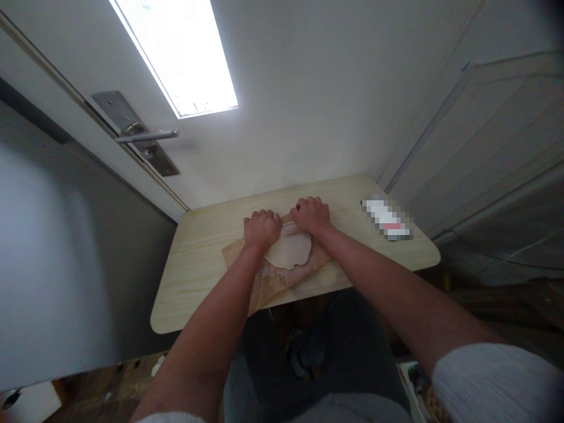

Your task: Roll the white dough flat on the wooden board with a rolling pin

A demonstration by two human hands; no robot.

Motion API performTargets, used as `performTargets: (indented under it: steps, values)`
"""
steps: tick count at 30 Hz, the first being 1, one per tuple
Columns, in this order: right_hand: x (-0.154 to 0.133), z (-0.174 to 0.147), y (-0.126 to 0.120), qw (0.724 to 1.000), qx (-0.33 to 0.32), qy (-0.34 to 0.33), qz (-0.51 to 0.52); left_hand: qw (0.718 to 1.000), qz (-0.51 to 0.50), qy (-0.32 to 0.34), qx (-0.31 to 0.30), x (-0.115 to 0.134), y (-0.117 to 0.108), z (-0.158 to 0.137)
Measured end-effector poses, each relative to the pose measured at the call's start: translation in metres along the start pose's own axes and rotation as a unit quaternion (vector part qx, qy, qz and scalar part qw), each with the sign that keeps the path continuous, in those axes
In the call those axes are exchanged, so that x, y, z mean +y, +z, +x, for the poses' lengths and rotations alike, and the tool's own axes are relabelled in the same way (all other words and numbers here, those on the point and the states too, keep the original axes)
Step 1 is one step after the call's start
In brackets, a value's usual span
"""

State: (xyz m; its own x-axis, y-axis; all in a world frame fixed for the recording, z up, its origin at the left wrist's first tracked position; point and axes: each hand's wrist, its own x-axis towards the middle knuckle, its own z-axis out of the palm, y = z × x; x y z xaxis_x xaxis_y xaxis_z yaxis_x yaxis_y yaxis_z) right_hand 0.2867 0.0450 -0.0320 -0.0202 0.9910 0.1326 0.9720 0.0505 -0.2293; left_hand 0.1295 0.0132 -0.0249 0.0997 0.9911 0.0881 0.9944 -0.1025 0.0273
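Note:
A flat, pale sheet of rolled dough (288, 251) with an uneven edge lies on a wooden board (275, 283), which sits at an angle on the table. Across the dough's far edge runs a rolling pin (288, 223), showing only in the gap between my hands. My left hand (263, 228) is closed over its left part, knuckles up. Closed the same way, my right hand (311, 214) grips the right part. Both hands cover the ends of the pin, and my left hand hides some of the dough's left edge.
The light wooden table (189, 276) stands against a white door with a bright window and a metal handle (147, 136). A phone-like object (386, 218), blurred out, lies on the table's right side. My legs are beneath the near edge.

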Motion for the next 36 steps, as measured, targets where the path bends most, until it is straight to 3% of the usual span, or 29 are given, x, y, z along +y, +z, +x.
performTargets:
  steps: [36]
  values:
    - [-0.007,0.047,0.005,0.999,-0.041,0.012,-0.021,0.999,-0.028,-0.026,-0.013,-0.008,0.002,0.040]
